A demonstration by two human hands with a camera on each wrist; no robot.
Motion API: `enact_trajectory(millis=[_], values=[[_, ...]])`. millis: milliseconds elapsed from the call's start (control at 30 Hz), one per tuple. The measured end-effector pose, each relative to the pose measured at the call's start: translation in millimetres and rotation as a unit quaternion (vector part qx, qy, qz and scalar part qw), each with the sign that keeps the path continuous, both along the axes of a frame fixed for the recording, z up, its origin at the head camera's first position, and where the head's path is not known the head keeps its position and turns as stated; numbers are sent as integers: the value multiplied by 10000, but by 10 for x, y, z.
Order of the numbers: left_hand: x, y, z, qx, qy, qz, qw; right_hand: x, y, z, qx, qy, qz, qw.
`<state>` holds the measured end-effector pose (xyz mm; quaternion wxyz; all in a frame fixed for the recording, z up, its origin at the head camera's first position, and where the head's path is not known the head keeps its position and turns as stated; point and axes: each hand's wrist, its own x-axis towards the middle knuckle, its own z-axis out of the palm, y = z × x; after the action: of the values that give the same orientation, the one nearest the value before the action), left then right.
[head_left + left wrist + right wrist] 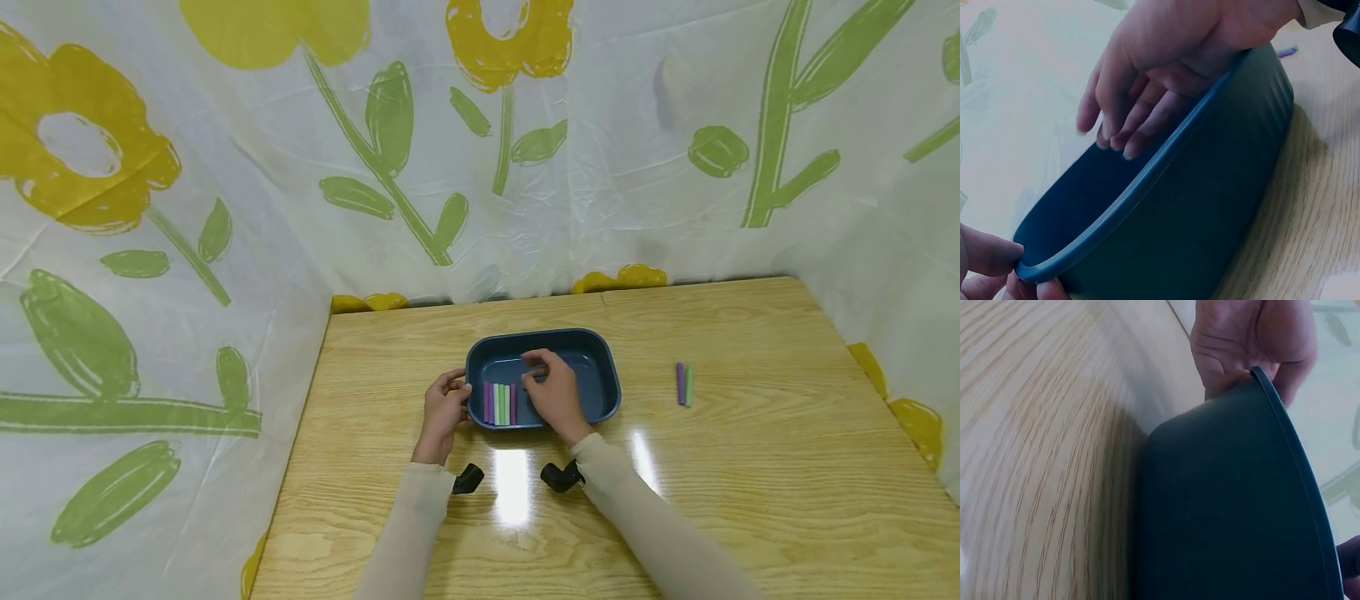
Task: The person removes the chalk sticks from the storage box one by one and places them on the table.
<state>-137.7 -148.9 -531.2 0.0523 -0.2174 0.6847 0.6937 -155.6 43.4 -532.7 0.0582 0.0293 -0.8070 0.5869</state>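
Note:
A dark blue rectangular tray (597, 375) with raised walls stands on the table. My left hand (444, 408) grips its left rim, thumb on top and fingers below; the right wrist view shows this left hand (1254, 340) at the tray's corner. Inside, on the left, several purple and green chalk-like sticks (501, 404) lie side by side in a row. Over the tray's middle, just right of that row, hovers my right hand (558, 396). Its fingers are loosely bent, with the thumb apart from them. Nothing shows between the fingers of this right hand (1160, 62) in the left wrist view.
Right of the tray, one purple stick (681, 383) and one green stick (688, 387) lie together on the wooden table (757, 483). A flower-printed white sheet (600, 167) hangs behind the table and along its sides. Black wrist-camera mounts (468, 479) jut out near both sleeves.

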Motion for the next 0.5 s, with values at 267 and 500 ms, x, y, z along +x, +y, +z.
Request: enact_trajectory(millis=[267, 500], values=[[-8, 8, -2, 29, -38, 17, 10000, -36, -120, -35, 228, -147, 408, 9988], [-4, 12, 6, 79, 36, 17, 10000, -49, -137, -36, 642, -503, 757, 9938]])
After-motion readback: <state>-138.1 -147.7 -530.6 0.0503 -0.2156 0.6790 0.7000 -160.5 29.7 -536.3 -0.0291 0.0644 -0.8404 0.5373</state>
